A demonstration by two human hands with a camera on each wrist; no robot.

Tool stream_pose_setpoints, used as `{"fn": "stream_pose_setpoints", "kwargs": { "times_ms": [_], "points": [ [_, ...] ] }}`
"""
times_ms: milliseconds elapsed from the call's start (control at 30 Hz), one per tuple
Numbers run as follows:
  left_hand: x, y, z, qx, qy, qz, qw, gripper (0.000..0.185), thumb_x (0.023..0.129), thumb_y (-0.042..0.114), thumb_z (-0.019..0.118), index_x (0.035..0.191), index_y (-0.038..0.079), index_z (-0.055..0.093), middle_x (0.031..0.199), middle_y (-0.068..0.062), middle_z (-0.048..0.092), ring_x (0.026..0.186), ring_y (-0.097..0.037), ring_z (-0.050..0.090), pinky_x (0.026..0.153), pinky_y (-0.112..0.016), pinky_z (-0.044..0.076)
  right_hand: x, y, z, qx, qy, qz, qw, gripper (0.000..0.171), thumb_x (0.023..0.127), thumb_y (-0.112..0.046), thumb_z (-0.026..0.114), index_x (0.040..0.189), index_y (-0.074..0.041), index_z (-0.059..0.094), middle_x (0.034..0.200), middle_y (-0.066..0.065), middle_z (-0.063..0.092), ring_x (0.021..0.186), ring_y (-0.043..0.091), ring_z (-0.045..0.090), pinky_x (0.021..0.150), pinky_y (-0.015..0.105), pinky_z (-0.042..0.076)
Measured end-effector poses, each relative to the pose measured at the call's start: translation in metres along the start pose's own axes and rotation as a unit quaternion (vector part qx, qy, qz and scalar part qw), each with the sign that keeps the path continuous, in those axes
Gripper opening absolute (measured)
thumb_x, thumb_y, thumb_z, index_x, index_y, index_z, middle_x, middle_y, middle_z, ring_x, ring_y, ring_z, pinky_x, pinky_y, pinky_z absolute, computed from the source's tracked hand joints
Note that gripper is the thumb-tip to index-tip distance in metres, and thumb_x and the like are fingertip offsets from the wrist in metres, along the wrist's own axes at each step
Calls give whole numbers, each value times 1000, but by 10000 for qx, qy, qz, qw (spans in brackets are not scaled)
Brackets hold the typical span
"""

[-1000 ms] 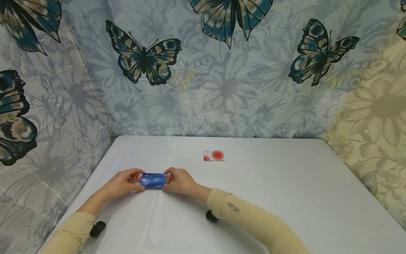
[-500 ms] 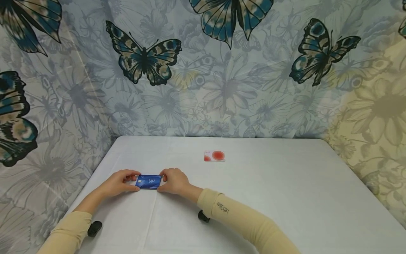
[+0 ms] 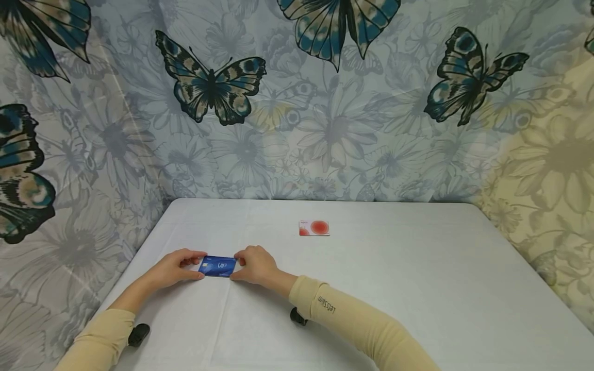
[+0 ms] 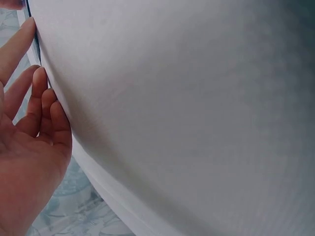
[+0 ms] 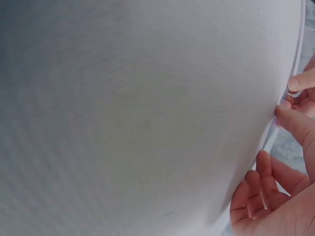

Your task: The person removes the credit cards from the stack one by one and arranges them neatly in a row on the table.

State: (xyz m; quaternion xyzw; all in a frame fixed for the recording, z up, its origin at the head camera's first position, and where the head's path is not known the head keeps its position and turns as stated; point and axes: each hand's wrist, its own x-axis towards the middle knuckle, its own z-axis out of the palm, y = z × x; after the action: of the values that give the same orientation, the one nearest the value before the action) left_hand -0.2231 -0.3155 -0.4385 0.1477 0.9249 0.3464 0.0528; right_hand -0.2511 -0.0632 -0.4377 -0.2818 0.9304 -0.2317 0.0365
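The left hand (image 3: 174,267) pinches the left end of a blue VIP card (image 3: 218,266), thumb at the near corner and index finger at the far one. The right hand (image 3: 257,265) pinches the right end in the same way. The card lies between them, level and lettered side up, at the left part of the white-covered table (image 3: 394,268); whether it rests fully on the cloth, I cannot tell.

Over the past second, hands and card have shifted together a little to the left, and for the last half of it they have barely moved. I judge the card to be in place and the work to have reached a pause, with neither hand having let go.

A black wrist device shows below each forearm, (image 3: 138,335) being the left one, beside cream sleeves (image 3: 364,324). Farther back, well apart, a red-and-white card (image 3: 314,228) lies untouched. Butterfly-print fabric (image 3: 278,154) hangs behind.
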Motion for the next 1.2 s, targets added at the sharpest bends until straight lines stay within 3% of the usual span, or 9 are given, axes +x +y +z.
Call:
{"fn": "stream_pose_setpoints", "kwargs": {
  "times_ms": [467, 700, 900, 1200],
  "points": [
    [2, 8, 0, -48, 25, 26, 10000, 58, 80, 20, 81, 128, -4, 59, 96, -4, 55, 89, -22, 47, 77, -32, 41, -5, 3, -5, 139, -17, -87, 9999, 44, 77, -30, 81, 114, -9, 71, 72, -9, 50, 72, 9, 45, 61, 19, 33],
    [1, 15, 6, 259, 360, 302, 9986, 57, 79, 19, 82, 126, -4, 60, 94, -3, 56, 88, -22, 48, 78, -35, 43, -11, 13, -9, 541, 27, -260, 9982, 44, 79, -25, 80, 116, -4, 68, 78, -7, 55, 76, 9, 48, 70, 20, 40],
    [2, 29, 19, 131, 612, 467, 9969, 55, 81, 23, 80, 127, 0, 60, 100, -3, 60, 94, -23, 52, 81, -36, 45, -18, 24, -14, 893, 80, -292, 9955, 43, 78, -23, 81, 116, -7, 67, 82, -5, 60, 79, 9, 51, 78, 22, 43],
    [7, 63, 49, -461, 291, 474, 9974, 53, 84, 27, 78, 129, 6, 60, 113, -6, 64, 101, -22, 58, 84, -33, 49, -46, 42, -27, 1668, -40, -343, 9854, 40, 81, -20, 79, 116, -5, 65, 90, 1, 66, 71, 7, 50, 68, 21, 43]
  ]
}}
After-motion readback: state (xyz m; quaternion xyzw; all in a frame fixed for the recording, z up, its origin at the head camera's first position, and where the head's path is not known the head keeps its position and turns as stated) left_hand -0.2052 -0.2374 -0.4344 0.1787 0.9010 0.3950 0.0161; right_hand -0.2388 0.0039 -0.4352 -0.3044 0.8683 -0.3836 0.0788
